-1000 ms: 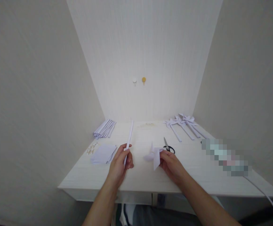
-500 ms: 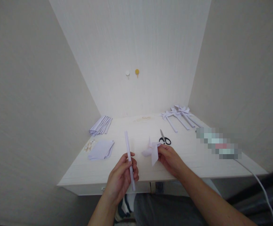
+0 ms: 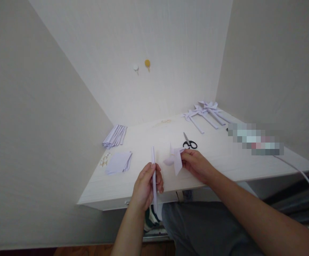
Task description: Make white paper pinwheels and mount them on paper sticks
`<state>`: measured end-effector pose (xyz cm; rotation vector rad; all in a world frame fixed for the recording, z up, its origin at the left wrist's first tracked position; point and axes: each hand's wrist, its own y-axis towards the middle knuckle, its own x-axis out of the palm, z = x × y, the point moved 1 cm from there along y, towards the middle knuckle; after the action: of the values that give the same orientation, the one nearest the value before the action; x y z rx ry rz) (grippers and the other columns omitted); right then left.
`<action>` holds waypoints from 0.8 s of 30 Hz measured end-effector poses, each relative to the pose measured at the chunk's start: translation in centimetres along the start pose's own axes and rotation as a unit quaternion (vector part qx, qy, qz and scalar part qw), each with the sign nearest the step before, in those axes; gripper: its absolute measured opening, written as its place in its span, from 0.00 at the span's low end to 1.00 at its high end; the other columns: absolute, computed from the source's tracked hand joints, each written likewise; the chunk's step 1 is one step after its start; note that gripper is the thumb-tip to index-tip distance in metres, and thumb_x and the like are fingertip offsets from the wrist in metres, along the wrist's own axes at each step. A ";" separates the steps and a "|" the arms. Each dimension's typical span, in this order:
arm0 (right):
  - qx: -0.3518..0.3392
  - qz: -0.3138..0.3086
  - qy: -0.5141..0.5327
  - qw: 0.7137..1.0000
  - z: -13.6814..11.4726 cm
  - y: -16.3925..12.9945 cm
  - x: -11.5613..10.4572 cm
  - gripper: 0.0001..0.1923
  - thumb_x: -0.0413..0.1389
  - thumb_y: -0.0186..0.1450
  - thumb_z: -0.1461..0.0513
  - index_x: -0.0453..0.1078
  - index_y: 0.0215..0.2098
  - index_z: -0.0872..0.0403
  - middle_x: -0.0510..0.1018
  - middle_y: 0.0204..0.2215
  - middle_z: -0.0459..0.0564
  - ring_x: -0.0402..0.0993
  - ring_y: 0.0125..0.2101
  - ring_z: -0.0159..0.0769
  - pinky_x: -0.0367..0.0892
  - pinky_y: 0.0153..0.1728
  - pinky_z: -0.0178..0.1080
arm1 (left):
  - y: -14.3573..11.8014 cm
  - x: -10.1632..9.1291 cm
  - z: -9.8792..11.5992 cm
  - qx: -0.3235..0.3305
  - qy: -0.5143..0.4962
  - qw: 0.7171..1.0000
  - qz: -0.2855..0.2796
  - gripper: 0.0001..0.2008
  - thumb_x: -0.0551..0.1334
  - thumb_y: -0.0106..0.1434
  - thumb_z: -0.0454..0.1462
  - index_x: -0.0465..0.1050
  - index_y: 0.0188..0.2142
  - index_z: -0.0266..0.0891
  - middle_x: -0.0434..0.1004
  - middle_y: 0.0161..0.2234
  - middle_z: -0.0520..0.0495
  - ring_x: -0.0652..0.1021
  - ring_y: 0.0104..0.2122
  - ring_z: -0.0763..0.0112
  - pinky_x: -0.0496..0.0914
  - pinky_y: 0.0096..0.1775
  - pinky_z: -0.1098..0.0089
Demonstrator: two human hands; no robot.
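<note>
Holding a rolled paper stick (image 3: 153, 177) upright just below the middle of the frame, your left hand (image 3: 147, 185) is closing its grip around the stick's middle, with the top end poking up over the bench (image 3: 223, 160) edge and the bottom end hanging below it. Your right hand (image 3: 197, 165) is pinching a folded paper pinwheel head (image 3: 175, 160) at its right side, just right of the stick and over the near part of the bench. Both pieces are looking very light and easy to crush: the stick is probably fairly stiff along its length but denting if squeezed, so a loose wrap around the middle is suiting it. The pinwheel head is looking soft and floppy, so pinching near its centre is likely sparing the blades. Scissors (image 3: 189, 143) are lying just beyond your right hand, finished pinwheels (image 3: 205, 113) at the upper right, paper squares (image 3: 118, 163) to the left.
</note>
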<state>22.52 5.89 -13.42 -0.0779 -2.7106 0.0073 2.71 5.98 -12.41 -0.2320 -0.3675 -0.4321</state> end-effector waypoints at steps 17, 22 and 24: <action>-0.023 0.001 -0.021 1.000 0.4 0.0 -0.4 0.08 0.65 0.53 0.59 0.73 0.20 0.52 0.72 0.20 0.44 0.63 0.26 0.34 0.61 0.33 0.40 | 0.5 1.4 -1.0 0.042 0.143 0.988 0.041 0.23 0.60 0.67 0.58 0.71 0.42 0.40 0.57 0.16 0.62 0.53 0.12 0.81 0.48 0.16 0.78; -0.026 -0.003 -0.025 0.999 0.4 0.0 -0.4 0.08 0.64 0.54 0.59 0.73 0.20 0.52 0.71 0.19 0.43 0.62 0.25 0.33 0.60 0.32 0.39 | 0.3 1.5 -1.1 0.053 0.151 0.987 0.033 0.19 0.64 0.65 0.53 0.69 0.37 0.40 0.64 0.19 0.59 0.66 0.16 0.79 0.60 0.19 0.77; -0.026 -0.003 -0.026 0.999 0.4 0.0 -0.4 0.08 0.64 0.54 0.59 0.73 0.20 0.52 0.70 0.19 0.43 0.62 0.25 0.33 0.59 0.32 0.39 | 0.2 1.4 -1.1 0.040 0.137 0.989 0.028 0.18 0.66 0.64 0.52 0.67 0.36 0.41 0.68 0.21 0.59 0.70 0.18 0.77 0.65 0.21 0.76</action>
<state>22.70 5.84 -13.97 -0.0873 -2.7633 -0.0638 4.29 5.38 -12.88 -0.1021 -0.1088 -0.3860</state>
